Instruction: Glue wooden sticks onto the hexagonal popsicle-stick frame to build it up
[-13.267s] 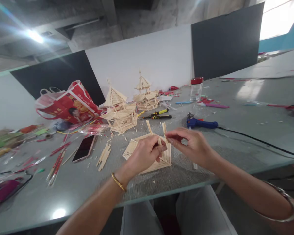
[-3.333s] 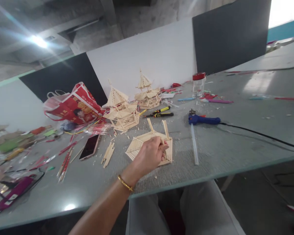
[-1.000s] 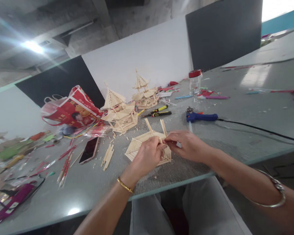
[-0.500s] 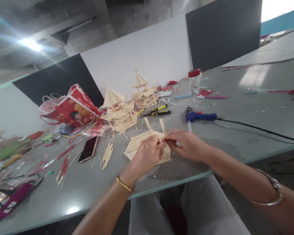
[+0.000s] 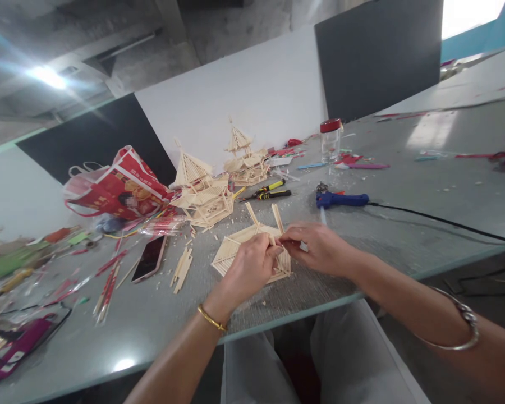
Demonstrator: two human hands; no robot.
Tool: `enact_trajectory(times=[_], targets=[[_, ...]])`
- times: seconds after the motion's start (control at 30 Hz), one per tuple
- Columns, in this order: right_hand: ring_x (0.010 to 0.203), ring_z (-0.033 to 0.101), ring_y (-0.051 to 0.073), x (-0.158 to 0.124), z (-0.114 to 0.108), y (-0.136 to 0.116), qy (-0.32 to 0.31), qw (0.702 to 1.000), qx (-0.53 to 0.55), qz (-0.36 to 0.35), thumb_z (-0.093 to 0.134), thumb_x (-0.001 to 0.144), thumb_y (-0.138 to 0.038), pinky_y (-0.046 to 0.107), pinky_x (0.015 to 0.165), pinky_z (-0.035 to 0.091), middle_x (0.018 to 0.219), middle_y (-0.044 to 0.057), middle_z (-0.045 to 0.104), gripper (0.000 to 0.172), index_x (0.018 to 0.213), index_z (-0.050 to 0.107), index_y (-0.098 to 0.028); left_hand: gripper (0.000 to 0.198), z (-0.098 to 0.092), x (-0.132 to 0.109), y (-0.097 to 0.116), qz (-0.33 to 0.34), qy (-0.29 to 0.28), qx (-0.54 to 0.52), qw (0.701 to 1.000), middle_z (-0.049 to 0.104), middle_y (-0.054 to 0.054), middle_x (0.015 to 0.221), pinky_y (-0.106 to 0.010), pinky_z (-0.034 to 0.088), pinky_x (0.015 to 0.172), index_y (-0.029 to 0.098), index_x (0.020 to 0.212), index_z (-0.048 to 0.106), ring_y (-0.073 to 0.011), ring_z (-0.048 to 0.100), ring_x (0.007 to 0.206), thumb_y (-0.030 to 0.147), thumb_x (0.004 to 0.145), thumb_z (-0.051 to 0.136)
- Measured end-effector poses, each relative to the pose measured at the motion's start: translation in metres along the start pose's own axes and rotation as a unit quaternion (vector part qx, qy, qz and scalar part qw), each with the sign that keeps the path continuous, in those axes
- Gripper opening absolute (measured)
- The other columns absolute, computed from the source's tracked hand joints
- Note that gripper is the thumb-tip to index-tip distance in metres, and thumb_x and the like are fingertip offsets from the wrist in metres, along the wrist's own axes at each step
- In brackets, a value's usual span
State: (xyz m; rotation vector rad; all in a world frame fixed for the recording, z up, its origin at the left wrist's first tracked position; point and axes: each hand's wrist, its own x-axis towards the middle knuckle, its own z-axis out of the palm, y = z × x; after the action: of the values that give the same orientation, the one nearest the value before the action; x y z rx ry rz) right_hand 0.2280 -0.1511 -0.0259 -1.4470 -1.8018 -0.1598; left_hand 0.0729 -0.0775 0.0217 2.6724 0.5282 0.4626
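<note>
A flat, many-sided base (image 5: 229, 252) made of thin wooden sticks lies near the table's front edge. Two short stick posts (image 5: 252, 214) rise from its far side. Over its right part, my left hand (image 5: 252, 261) is closed, with a pale wooden stick end (image 5: 271, 240) showing at its fingertips. Pressed up against it, my right hand (image 5: 315, 247) pinches at the same spot. Its fingertips seem to be on that stick too, but the fingers hide most of it. A small pile of loose sticks (image 5: 182, 269) lies left of the base.
Beyond the base stand two stick-built pagoda models (image 5: 204, 196), pliers (image 5: 273, 191) and a blue glue gun (image 5: 343, 200) with a cord. A phone (image 5: 150, 258), a red bag (image 5: 118, 182) and craft scraps are on the left. A red-lidded jar (image 5: 330, 141) stands behind.
The whole view has shifted very slightly. Both hands keep the same grip over the base, and nothing has been taken up or let go.
</note>
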Motion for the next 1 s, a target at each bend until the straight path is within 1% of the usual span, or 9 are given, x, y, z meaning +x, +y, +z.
enact_trajectory(times=[0.1,0.23,0.4,0.57,0.63,0.73,0.87,1.0], targets=[[0.064,0.054,0.013,0.0001,0.0005,0.0005,0.001,1.000,0.008,-0.005,0.046,0.077,-0.014,0.023,0.060,0.039,0.069,0.003,0.060,0.017,0.078,0.063,-0.016,0.015,0.0004,-0.0001,-0.0002,0.003,0.002,0.006,1.000,0.060,0.001,0.064,-0.027,0.040,0.068,0.018,0.075,0.049,-0.0149,0.058,0.066,0.022,0.087,0.042],[0.065,0.055,0.012,0.0003,0.0017,0.0018,0.024,0.999,0.033,-0.010,0.047,0.076,-0.012,0.024,0.062,0.041,0.073,0.003,0.062,0.019,0.085,0.063,-0.016,0.018,0.0005,0.0001,-0.0005,0.000,0.000,0.006,1.000,0.060,0.000,0.064,-0.028,0.039,0.068,0.018,0.072,0.048,-0.0151,0.058,0.066,0.022,0.088,0.041],[0.067,0.054,0.012,0.0000,0.0011,0.0021,0.042,0.997,0.051,-0.030,0.045,0.075,-0.010,0.024,0.062,0.042,0.079,0.004,0.063,0.031,0.101,0.060,-0.015,0.017,0.0001,0.0000,-0.0013,0.000,0.002,0.011,1.000,0.060,0.000,0.063,-0.028,0.039,0.067,0.018,0.072,0.048,-0.0153,0.057,0.065,0.022,0.087,0.041],[0.065,0.052,0.010,-0.0009,-0.0023,-0.0010,0.066,0.994,0.064,-0.052,0.044,0.079,-0.010,0.023,0.062,0.043,0.081,0.001,0.060,0.045,0.121,0.051,-0.023,0.015,0.0005,0.0000,-0.0014,-0.004,0.001,-0.006,1.000,0.059,0.000,0.062,-0.027,0.040,0.066,0.017,0.075,0.049,-0.0141,0.056,0.062,0.019,0.087,0.040],[0.067,0.052,0.010,-0.0012,-0.0037,-0.0022,0.060,0.994,0.065,-0.065,0.042,0.081,-0.011,0.024,0.064,0.043,0.083,0.001,0.059,0.047,0.126,0.046,-0.024,0.016,0.0008,0.0002,-0.0014,-0.001,0.002,-0.010,1.000,0.059,0.000,0.062,-0.026,0.040,0.064,0.017,0.074,0.049,-0.0136,0.056,0.061,0.018,0.086,0.040],[0.073,0.053,0.012,-0.0014,-0.0049,-0.0030,0.036,0.995,0.056,-0.080,0.042,0.082,-0.012,0.026,0.069,0.044,0.087,0.002,0.059,0.049,0.130,0.042,-0.025,0.016,0.0011,0.0008,-0.0015,0.006,0.005,-0.003,1.000,0.058,0.000,0.061,-0.026,0.040,0.064,0.017,0.073,0.049,-0.0137,0.056,0.061,0.017,0.086,0.040],[0.078,0.053,0.014,-0.0012,-0.0050,-0.0034,0.009,0.996,0.037,-0.084,0.044,0.080,-0.011,0.028,0.070,0.044,0.088,0.003,0.058,0.051,0.130,0.042,-0.023,0.015,0.0018,0.0012,-0.0023,0.011,0.014,0.017,1.000,0.058,0.000,0.061,-0.027,0.040,0.065,0.017,0.071,0.046,-0.0148,0.056,0.063,0.014,0.084,0.040],[0.077,0.053,0.014,-0.0009,-0.0044,-0.0033,0.009,0.996,0.036,-0.085,0.044,0.078,-0.009,0.028,0.068,0.044,0.086,0.003,0.059,0.053,0.129,0.043,-0.023,0.015,0.0030,0.0008,-0.0035,0.009,0.016,0.008,1.000,0.057,0.000,0.061,-0.027,0.040,0.064,0.017,0.071,0.046,-0.0142,0.056,0.061,0.014,0.084,0.039]])
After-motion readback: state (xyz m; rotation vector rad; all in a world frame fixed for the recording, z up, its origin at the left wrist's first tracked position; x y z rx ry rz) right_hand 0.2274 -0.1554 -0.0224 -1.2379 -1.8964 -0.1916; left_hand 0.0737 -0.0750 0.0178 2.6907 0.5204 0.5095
